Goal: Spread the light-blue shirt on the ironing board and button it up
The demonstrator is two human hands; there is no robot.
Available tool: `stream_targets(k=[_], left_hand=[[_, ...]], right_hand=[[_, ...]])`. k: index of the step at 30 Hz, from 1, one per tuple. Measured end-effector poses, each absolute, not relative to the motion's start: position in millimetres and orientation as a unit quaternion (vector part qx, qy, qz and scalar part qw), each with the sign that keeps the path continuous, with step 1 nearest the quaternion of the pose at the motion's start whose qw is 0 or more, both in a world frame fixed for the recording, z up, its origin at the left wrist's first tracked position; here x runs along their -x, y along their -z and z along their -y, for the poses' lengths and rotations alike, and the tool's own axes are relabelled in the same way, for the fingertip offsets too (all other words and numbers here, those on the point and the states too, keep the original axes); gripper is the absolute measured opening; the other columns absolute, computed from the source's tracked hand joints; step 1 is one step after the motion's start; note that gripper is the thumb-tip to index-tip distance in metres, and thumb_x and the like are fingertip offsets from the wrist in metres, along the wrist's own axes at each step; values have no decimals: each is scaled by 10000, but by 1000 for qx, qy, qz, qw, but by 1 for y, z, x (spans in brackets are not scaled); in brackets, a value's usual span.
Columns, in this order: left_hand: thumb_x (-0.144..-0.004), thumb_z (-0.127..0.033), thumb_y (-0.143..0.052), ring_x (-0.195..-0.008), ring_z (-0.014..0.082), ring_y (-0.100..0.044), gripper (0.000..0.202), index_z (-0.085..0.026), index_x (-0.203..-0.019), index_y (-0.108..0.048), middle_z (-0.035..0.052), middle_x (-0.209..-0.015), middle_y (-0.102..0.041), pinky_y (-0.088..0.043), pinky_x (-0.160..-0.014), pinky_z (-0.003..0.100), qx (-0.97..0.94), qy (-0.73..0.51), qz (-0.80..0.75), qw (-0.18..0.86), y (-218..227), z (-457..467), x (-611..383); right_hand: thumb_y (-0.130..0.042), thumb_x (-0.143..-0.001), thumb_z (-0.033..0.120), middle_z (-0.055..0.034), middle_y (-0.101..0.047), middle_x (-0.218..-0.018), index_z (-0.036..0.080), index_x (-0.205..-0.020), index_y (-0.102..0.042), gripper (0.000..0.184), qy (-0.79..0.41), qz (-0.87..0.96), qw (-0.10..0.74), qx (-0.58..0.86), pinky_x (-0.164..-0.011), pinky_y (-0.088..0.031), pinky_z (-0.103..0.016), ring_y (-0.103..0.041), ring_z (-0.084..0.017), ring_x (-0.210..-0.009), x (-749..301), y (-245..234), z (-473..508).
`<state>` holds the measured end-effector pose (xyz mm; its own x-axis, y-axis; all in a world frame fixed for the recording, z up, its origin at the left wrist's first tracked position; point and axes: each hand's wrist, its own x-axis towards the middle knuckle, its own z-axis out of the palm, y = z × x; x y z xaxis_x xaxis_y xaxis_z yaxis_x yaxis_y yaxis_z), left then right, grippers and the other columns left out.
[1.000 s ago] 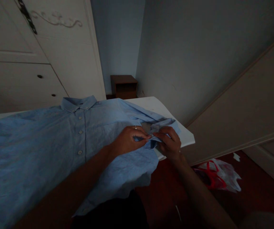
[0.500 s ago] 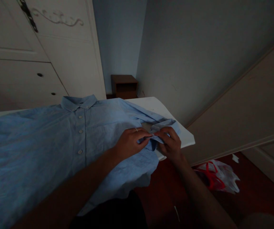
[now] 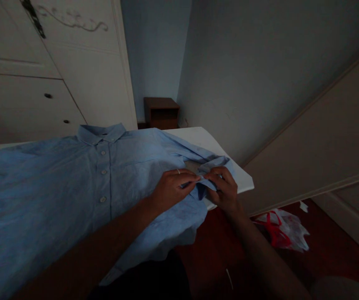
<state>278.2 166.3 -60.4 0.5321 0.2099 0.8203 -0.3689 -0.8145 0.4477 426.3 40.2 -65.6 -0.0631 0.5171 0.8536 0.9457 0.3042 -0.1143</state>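
Note:
A light blue button-up shirt lies front side up across a white board, its collar at the far edge and its lower part hanging over the near side. The sleeve on the right bends back toward me, and both hands meet at its end. My left hand, with a ring on one finger, pinches the cuff between thumb and fingers. Close beside it, my right hand grips the same cuff from the right. Fingers hide part of the cuff, so any button there cannot be made out.
A white cabinet with dark knobs stands beyond the board at left. In the corner is a small brown nightstand. A grey wall runs along the right. On the dark red floor lies a red and white plastic bag.
Both hands keep their hold on the cuff, with only slight finger movement. The whole view has shifted a little; the shirt lies as before.

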Motion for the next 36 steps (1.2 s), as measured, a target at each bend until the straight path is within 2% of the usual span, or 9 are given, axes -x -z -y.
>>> stream_targets(k=[9, 18, 26, 31, 33, 36], left_hand=[[-799, -106, -686, -762, 114, -714, 97, -155, -877, -718, 29, -854, -751, -574, -723, 184, -814, -450, 45, 364, 57, -170, -277], [-775, -106, -704, -739, 115, -710, 109, -168, -860, -734, 17, -831, -751, -567, -719, 194, -808, -463, -6, 363, 58, -168, -279], [-747, -149, -714, -671, 135, -696, 84, -153, -825, -745, 31, -768, -743, -558, -624, 209, -770, -405, -117, 479, 56, -171, -284], [-740, -193, -724, -720, 156, -709, 102, -152, -832, -739, 41, -798, -746, -571, -652, 228, -714, -364, -152, 578, 62, -175, -289], [-750, -215, -719, -720, 155, -706, 102, -149, -826, -737, 42, -795, -745, -564, -647, 228, -717, -357, -147, 580, 64, -175, -289], [-757, -221, -714, -704, 146, -697, 99, -151, -822, -739, 34, -775, -740, -548, -634, 216, -744, -361, -134, 546, 64, -173, -289]], right_hand=[[-595, -831, 111, -70, -531, -908, 217, -1111, -589, 300, 247, 690, 435, 524, -639, -500, -306, -575, -183, -812, -424, 63, -39], [-596, -836, 96, -64, -525, -928, 217, -1113, -602, 302, 192, 691, 467, 517, -677, -498, -298, -567, -169, -834, -425, 61, -45], [-609, -874, 177, -54, -571, -912, 233, -1082, -654, 220, 70, 681, 515, 516, -716, -493, -328, -577, -173, -847, -433, 61, -58], [-750, -779, 331, -49, -614, -913, 236, -1037, -677, 285, 46, 666, 521, 533, -728, -499, -333, -596, -181, -847, -435, 63, -63], [-770, -749, 373, -46, -618, -888, 228, -987, -688, 291, 46, 659, 523, 538, -707, -499, -329, -597, -181, -823, -434, 62, -64], [-748, -781, 318, -35, -614, -830, 215, -901, -691, 169, 45, 647, 532, 545, -670, -490, -310, -590, -165, -771, -432, 59, -63]])
